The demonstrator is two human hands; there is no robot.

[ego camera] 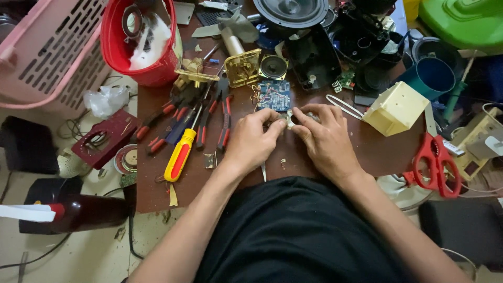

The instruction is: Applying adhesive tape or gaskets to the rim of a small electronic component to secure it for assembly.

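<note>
My left hand (254, 139) and my right hand (325, 137) meet over the brown table (377, 154), fingertips pinched together on a small pale part (290, 119). What the part is stays hidden by the fingers. Just beyond the fingertips lies a blue circuit board (274, 95) with a small round speaker (273, 67) and a brass-coloured frame (242, 67) behind it. A thin metal strip (263, 171) pokes out under my left wrist.
Pliers and cutters with red-black handles (209, 118) and a yellow-red screwdriver (179, 154) lie left of my hands. A red bucket (137, 47) and pink basket (50, 52) stand far left. A cream plastic box (395, 108), red scissors (436, 163) and black speaker parts (314, 47) sit right and behind.
</note>
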